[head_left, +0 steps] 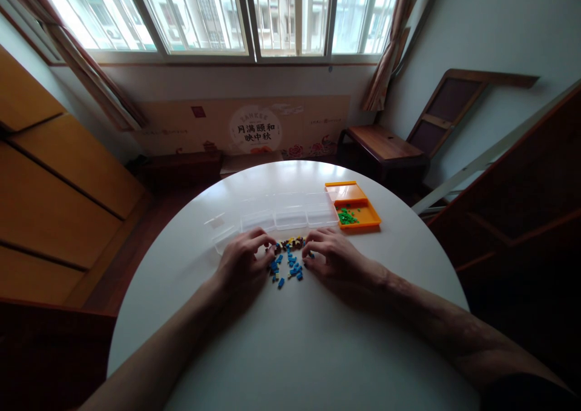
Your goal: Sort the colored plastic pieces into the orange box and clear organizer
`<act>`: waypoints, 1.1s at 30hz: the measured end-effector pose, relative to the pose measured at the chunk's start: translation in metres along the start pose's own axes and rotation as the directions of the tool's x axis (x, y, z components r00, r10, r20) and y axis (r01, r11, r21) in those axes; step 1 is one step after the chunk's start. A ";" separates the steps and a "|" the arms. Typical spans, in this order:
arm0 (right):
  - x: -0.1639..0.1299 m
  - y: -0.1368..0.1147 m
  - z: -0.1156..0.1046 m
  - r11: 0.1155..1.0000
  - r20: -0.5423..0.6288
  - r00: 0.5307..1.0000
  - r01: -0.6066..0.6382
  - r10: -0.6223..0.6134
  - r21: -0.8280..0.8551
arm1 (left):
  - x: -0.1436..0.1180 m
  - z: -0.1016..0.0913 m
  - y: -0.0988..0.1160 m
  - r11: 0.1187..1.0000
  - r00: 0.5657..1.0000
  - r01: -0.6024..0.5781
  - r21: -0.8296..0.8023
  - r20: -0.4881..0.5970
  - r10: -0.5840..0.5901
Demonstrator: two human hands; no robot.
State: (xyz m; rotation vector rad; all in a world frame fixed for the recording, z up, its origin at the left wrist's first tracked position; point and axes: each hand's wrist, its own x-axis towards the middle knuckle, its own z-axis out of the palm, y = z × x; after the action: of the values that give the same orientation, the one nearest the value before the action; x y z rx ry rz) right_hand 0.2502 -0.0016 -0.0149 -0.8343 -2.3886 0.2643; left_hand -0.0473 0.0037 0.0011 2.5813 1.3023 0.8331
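Observation:
A small heap of tiny bricks [287, 258], mostly blue with some brown and yellow ones, lies on the round white table [299, 344]. My left hand [242, 263] rests palm down at the heap's left side, fingers curled onto the bricks. My right hand [330, 255] rests at its right side, fingertips touching the bricks. Whether either hand pinches a brick cannot be told. Just beyond the heap stands a clear plastic compartment box [281, 216]. An orange tray [354, 205] holding small green bricks [347, 217] sits to the right of it.
Beyond the table are a low wooden bench [384, 146], a leaning wooden frame [454, 105] and a window wall. Wooden cabinets [49, 187] stand at the left, a dark wooden structure at the right.

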 end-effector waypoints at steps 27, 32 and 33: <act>-0.025 0.094 -0.066 0.861 -0.231 0.909 -0.405 0.346 -0.307 | -0.002 -0.001 -0.005 0.999 0.999 -0.047 -0.027 0.001 0.047; -0.024 0.090 -0.063 0.843 -0.259 0.892 -0.441 0.372 -0.309 | -0.003 0.000 -0.006 0.999 0.999 -0.040 -0.021 0.011 0.041; -0.023 0.087 -0.062 0.851 -0.262 0.893 -0.435 0.366 -0.294 | -0.003 0.001 -0.007 0.999 0.999 -0.041 -0.025 0.013 0.042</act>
State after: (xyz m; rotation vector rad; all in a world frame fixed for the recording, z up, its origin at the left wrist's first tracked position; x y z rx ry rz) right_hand 0.3450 0.0521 -0.0067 -1.4620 -2.0807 -0.0839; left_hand -0.0532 0.0054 -0.0035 2.5988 1.2308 0.8311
